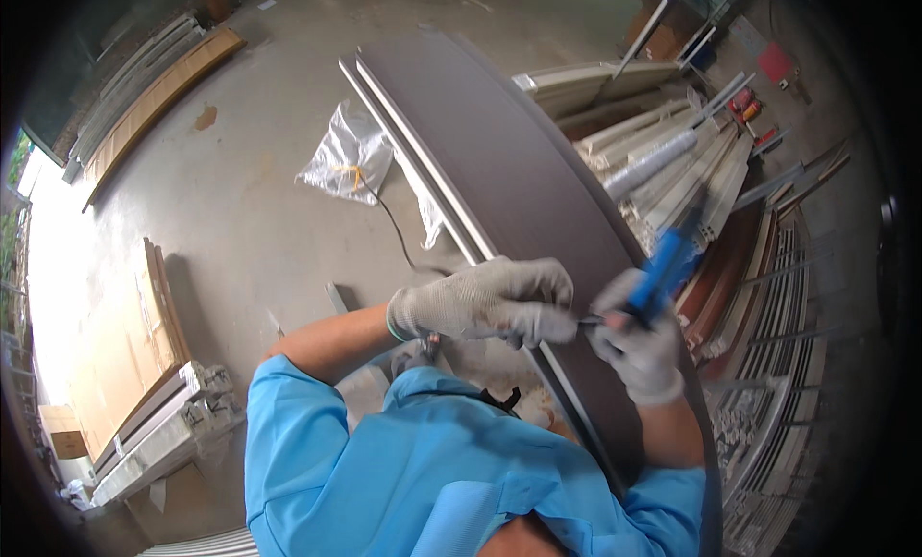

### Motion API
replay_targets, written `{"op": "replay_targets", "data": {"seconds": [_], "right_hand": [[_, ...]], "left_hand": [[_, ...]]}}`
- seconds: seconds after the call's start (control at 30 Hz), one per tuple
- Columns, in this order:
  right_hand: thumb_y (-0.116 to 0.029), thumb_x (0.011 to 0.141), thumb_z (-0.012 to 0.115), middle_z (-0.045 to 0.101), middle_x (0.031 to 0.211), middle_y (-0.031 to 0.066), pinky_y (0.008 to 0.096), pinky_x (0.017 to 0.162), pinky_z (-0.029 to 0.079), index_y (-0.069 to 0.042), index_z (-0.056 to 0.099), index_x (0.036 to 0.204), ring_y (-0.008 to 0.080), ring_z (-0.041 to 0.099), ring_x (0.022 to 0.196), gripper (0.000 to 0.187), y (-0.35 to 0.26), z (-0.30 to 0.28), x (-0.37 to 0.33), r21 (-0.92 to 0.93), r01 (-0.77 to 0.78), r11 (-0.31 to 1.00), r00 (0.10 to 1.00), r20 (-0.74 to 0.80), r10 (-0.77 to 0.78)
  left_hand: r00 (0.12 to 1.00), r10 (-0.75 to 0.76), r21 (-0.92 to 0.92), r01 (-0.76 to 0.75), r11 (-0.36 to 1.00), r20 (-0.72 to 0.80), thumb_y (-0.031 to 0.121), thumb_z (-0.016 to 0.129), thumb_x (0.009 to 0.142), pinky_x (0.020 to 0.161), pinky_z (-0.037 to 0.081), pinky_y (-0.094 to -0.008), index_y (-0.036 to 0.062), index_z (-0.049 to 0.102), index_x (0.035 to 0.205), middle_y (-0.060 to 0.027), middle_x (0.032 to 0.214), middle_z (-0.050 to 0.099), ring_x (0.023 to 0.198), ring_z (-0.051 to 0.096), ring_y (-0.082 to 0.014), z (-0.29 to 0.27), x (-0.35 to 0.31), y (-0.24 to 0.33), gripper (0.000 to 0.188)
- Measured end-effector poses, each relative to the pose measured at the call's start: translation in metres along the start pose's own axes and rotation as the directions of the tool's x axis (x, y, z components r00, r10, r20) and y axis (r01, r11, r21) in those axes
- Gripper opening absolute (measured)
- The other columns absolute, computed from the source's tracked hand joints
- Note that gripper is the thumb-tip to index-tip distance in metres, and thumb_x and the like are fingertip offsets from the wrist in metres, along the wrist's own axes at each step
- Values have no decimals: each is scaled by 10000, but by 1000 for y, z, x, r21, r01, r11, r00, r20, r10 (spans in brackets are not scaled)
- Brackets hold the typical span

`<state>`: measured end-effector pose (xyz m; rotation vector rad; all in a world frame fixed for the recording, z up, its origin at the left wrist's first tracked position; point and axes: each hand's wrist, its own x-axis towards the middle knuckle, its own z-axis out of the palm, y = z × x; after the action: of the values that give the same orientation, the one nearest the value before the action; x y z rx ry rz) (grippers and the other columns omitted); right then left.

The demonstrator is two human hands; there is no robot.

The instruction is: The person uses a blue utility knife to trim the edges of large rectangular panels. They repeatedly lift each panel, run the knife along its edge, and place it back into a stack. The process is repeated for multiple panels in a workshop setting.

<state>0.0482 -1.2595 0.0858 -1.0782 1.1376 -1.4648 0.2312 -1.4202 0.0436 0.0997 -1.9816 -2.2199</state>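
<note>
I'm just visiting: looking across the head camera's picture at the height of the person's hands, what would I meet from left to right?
Brown cardboard sheets → left gloved hand → right gloved hand gripping a blue tool → stacked long strips.

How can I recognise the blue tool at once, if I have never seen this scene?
Find the long dark panel slanting down the middle. Near its right edge, the person's pale-gloved right hand holds the blue tool, which is slender and motion-blurred. Its deep blue with black parts sets it apart from that hand and the panel.
</note>
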Motion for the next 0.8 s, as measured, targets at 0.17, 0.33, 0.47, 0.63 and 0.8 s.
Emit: {"op": "replay_targets", "data": {"seconds": [0.17,0.33,0.47,0.63,0.8], "right_hand": [[-117,983,626,630,858,8,247,582,372,-89,622,1079,88,509,635,100,-49,-82,-240,804,449,390,844,-525,110],[-176,1004,597,595,845,33,261,583,341,-32,617,997,115,392,631,145,-85,-128,-544,-344,609,715,133,-844,-519],[-193,966,656,565,833,46,263,599,397,-24,607,1023,133,451,661,185,-62,-74,-715,-683,211,699,-543,-677,-497],[-328,928,735,524,802,34,265,583,385,-90,570,1008,132,463,694,301,9,13,-775,-663,369,651,-689,-665,-287],[-475,929,693,566,814,60,246,538,387,-81,559,1111,127,472,607,454,68,73,-756,-604,284,744,-818,-558,-141]], "left_hand": [[990,-36,491,-37,870,138,413,733,911,719,508,-380,32,677,1115,-99,865,674,824,663,-228,56,-41,-35,435],[990,78,792,-141,594,118,220,708,889,718,501,-421,64,702,1033,-110,865,695,813,656,-317,91,-64,-68,213],[954,-43,689,-182,702,296,163,684,884,745,537,-407,55,706,999,-127,897,718,836,697,-329,140,-49,-100,160],[803,-239,659,-235,715,546,148,661,922,648,539,-370,40,703,987,-134,815,714,708,700,-297,260,-7,-158,133],[658,-222,509,-283,813,720,244,634,963,638,523,-379,43,708,988,-146,791,699,682,685,-300,361,22,-230,216]]}}
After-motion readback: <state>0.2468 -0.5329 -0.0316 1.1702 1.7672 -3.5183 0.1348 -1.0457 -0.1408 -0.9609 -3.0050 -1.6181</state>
